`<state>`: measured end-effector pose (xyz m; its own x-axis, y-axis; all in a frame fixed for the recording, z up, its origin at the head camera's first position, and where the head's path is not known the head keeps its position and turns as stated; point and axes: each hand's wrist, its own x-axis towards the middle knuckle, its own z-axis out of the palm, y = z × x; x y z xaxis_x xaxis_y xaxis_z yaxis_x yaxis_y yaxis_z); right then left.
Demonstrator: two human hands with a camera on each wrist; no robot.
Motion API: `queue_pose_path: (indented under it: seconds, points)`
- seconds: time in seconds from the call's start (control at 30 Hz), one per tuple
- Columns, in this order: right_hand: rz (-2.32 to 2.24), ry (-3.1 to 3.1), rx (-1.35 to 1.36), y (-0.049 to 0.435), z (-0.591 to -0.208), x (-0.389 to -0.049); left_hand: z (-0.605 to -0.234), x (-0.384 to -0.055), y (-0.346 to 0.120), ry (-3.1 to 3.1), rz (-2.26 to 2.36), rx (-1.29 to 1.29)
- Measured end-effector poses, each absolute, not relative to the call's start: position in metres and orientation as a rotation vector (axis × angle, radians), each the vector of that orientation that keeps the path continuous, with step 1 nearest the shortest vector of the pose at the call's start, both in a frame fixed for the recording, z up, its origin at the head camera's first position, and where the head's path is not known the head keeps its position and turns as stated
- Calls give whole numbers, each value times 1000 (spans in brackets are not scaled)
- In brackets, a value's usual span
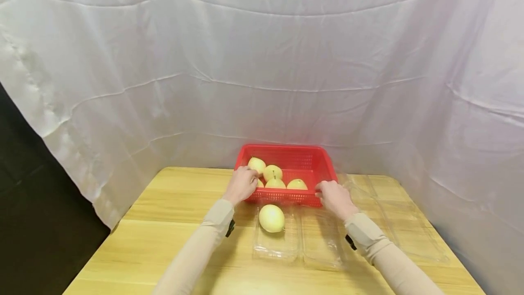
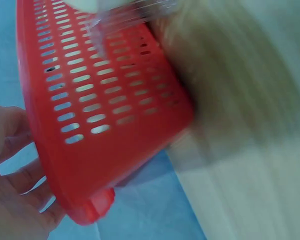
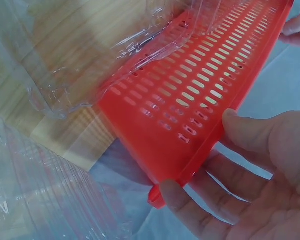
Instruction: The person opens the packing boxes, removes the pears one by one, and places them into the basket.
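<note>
A red perforated plastic basket [image 1: 286, 197] stands at the back of the table with several pale yellow pears [image 1: 296, 184] in it. My left hand [image 1: 241, 185] grips its rim near the left front corner; in the left wrist view its fingers [image 2: 27, 177] pass behind the rim. At the right front corner my right hand [image 1: 335, 197] holds the rim, with the thumb [image 3: 247, 131] against the edge and other fingers curling behind it. In front of the basket, one pear [image 1: 271, 218] lies in a clear plastic container [image 1: 276, 249].
Beside that container is another clear plastic one [image 1: 321, 245]. More transparent plastic packaging [image 1: 393, 213] spreads over the right side of the wooden table [image 1: 163, 231]. A pale curtain [image 1: 262, 67] hangs close behind the basket.
</note>
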<state>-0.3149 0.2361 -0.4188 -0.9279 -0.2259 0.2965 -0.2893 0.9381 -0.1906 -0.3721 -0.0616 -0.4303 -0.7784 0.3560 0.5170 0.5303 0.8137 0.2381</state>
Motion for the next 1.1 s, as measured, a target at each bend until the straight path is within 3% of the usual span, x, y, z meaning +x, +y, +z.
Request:
queue_pose_path:
  seconds: [0.5, 0.73, 1.1]
  points:
    - [355, -2777, 409, 236, -424, -313, -454, -364, -91, -2436, -659, -405]
    - [337, -2682, 467, 231, -421, -308, -452, -363, -97, -2574, -703, -154]
    - [513, -2727, 683, 199, -432, -296, -442, -370, -100, -2663, -625, -130]
